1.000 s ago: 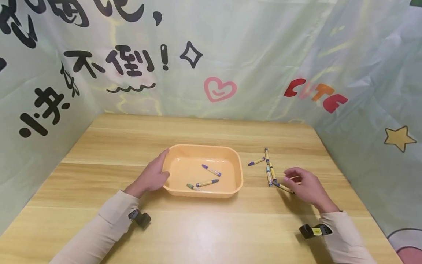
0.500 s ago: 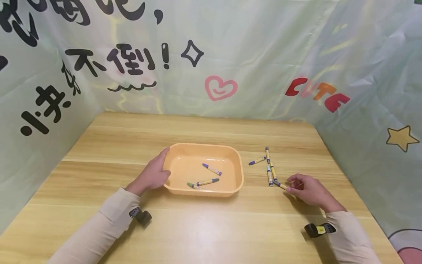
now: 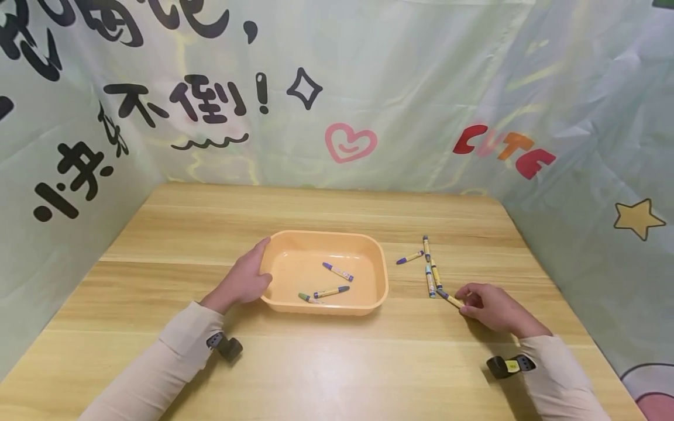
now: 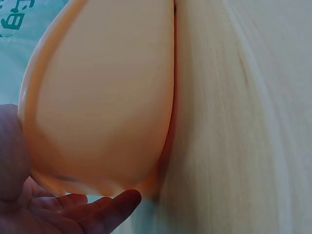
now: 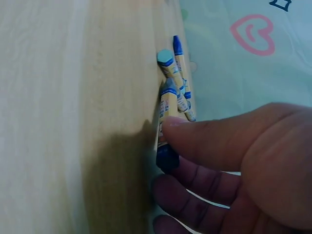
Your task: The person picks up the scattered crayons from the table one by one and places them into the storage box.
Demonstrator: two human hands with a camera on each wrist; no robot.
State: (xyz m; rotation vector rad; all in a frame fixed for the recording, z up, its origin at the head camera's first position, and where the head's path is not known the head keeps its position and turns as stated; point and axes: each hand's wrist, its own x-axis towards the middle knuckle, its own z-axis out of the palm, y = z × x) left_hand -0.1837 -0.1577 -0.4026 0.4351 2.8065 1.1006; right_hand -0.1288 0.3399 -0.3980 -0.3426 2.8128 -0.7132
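My left hand (image 3: 243,279) grips the left end of a peach plastic tray (image 3: 325,234), thumb over the rim; in the left wrist view several fingers (image 4: 105,214) lie against its outer side. Three crayons lie inside, including a purple-tipped crayon (image 3: 338,271) and a dark-tipped crayon (image 3: 332,291). To the tray's right, my right hand (image 3: 497,307) pinches the near end of a dark grey-tipped crayon (image 3: 447,297), which lies slanted at the bottom of a loose group. The right wrist view shows the thumb (image 5: 195,139) across that crayon's wrapper, its dark blue end showing below.
Several more crayons lie just beyond the pinched one: a light-blue-tipped crayon (image 3: 430,282), a yellow-wrapped crayon (image 3: 436,273) and a purple-tipped crayon (image 3: 409,258) nearest the tray. Printed cloth walls (image 3: 411,76) enclose the wooden table (image 3: 326,362) at the back and sides.
My right hand has come down from above the slanted crayon to its near end, and thumb and fingers have closed on it. The left hand and tray stay put.
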